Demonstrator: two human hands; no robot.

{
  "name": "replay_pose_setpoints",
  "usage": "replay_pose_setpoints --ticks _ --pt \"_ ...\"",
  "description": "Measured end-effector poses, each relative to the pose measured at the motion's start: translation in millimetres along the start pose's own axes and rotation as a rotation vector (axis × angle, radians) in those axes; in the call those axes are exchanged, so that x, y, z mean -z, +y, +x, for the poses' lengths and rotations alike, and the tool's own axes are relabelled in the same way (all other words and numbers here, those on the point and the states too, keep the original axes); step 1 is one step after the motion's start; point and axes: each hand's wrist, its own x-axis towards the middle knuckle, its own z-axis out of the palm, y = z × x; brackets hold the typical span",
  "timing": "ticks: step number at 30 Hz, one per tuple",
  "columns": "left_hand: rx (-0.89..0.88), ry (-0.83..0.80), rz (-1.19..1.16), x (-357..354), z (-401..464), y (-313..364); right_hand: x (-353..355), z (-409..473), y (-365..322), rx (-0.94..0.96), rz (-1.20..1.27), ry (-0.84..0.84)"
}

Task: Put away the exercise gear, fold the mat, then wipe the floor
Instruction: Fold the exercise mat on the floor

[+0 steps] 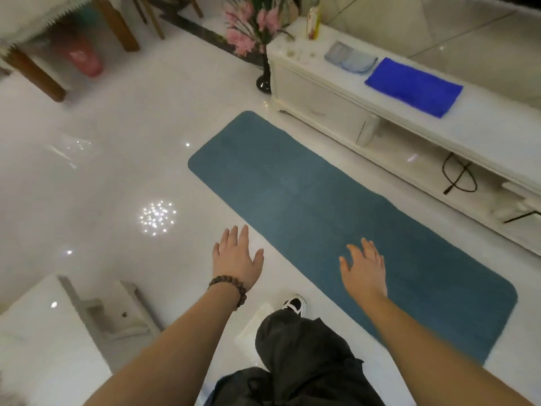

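Step in hand: as the mat (pixel 336 206) lies flat and bare with no exercise gear left on it that I can see, I judge I am at the folding step, with nothing gripped yet.
Table at far left: a wooden-legged table (pixel 35 65) under a white fringed cloth, with something red beneath it, too blurred to name.
Floor: glossy white tile (pixel 117 171) with a cluster of ceiling lights mirrored in it; the wiping comes last.
Left hand: my left hand (pixel 235 259), beaded bracelet (pixel 229 287) at the wrist, hangs palm down over the bare floor just beside the mat's long edge, fingers straight and slightly apart, holding nothing.
Shoe: my shoe (pixel 294 306) stands on the tile near the mat's edge, between my arms.
Right hand: my right hand (pixel 364 269) hovers over the near half of the mat, fingers straight and spread, also empty.
Mat: it runs diagonally alongside the white cabinet (pixel 328 104).
Cloths: a bright blue cloth (pixel 414 86) and a pale one (pixel 349 58) lie on the cabinet top, well apart from my hands.
Next move: I would need to bend down, take the near short end with both hands and carry it over toward the far end, keeping the edges lined up.
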Motion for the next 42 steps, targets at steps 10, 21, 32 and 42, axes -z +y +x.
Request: replay_pose_setpoints --ticks 10,21,32,42 --pt "-0.246 -0.054 0.088 41 138 44 22 69 -29 -0.200 0.052 0.023" --pt "-0.534 -0.148 0.152 27 291 71 -19 148 -38 -0.469 0.164 0.139" --pt "-0.662 -0.213 0.190 -216 458 101 -194 336 57 -0.522 0.228 0.271" --pt "-0.687 -0.176 0.099 -478 574 131 -343 498 195 -0.322 0.025 0.337"
